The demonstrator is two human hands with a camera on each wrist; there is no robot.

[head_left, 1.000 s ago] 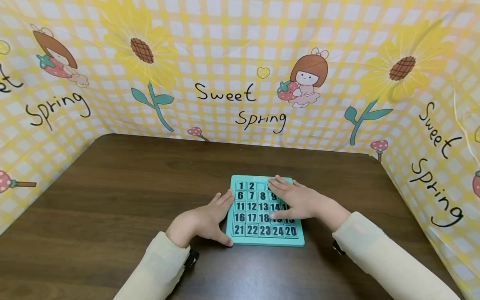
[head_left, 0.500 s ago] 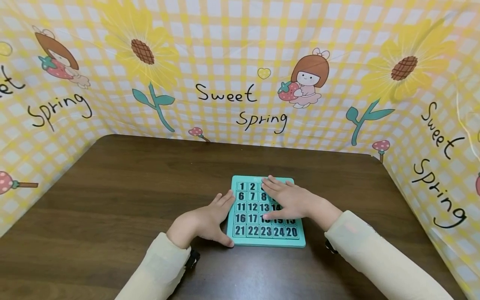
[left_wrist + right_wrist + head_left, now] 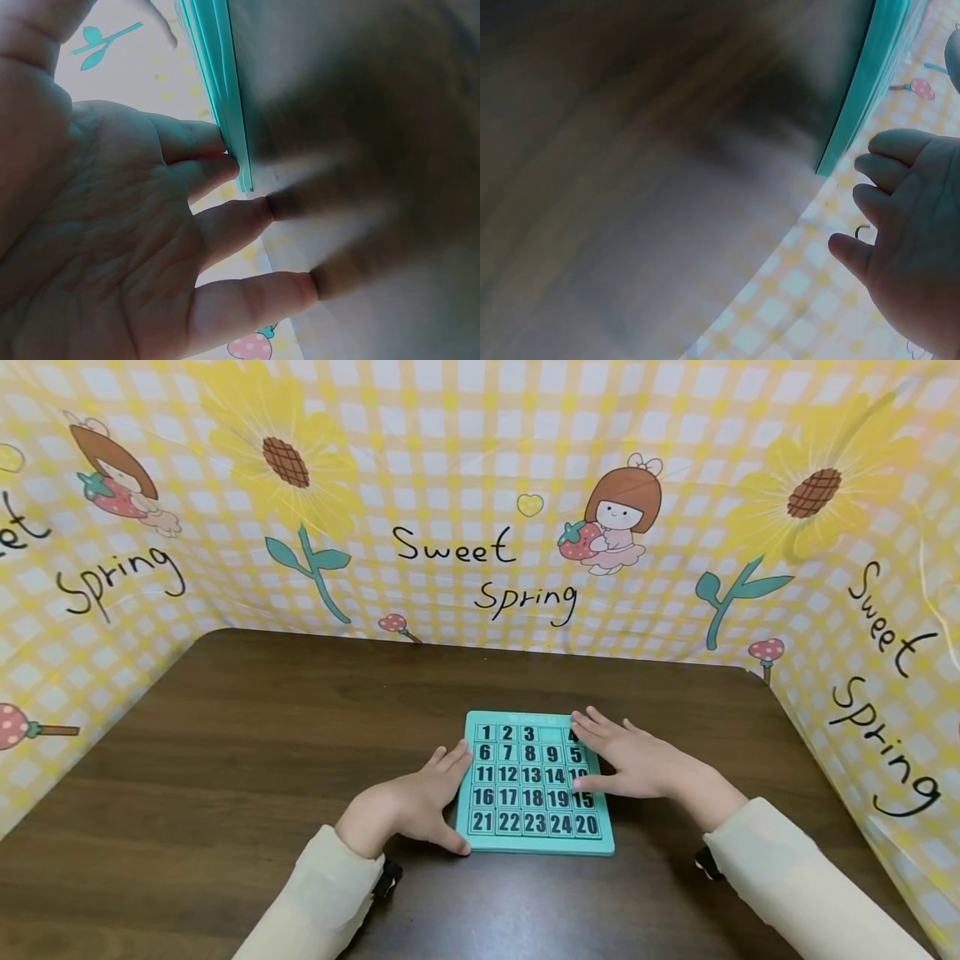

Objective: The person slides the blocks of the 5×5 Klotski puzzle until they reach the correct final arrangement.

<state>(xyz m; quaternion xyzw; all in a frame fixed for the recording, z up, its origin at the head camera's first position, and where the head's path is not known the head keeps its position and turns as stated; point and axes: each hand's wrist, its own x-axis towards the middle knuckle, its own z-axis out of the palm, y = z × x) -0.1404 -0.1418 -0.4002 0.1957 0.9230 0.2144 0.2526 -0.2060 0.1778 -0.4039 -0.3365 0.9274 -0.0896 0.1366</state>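
Observation:
A turquoise number slide puzzle (image 3: 534,843) lies flat on the table, its numbered tiles in a square grid. The top row reads 1, 2, 3, a gap (image 3: 551,734), then the 4 tile (image 3: 573,734), partly covered. My left hand (image 3: 420,802) steadies the puzzle's left edge, fingertips along the side and thumb at the near corner. Over the right part of the puzzle reaches my right hand (image 3: 637,760), its fingers extended; a fingertip is at the 4 tile, but contact is unclear. The left wrist view shows fingertips against the puzzle's edge (image 3: 217,82).
The brown wooden table (image 3: 262,727) extends around the puzzle on every side. A yellow checked cloth (image 3: 450,452) with flowers and lettering stands along the back and both sides. Dark wrist straps (image 3: 386,878) show beneath the sleeves.
The 3 tile has slid left into the third place, so the gap now sits in the fourth. My right hand went left, then back right. The left hand stays put.

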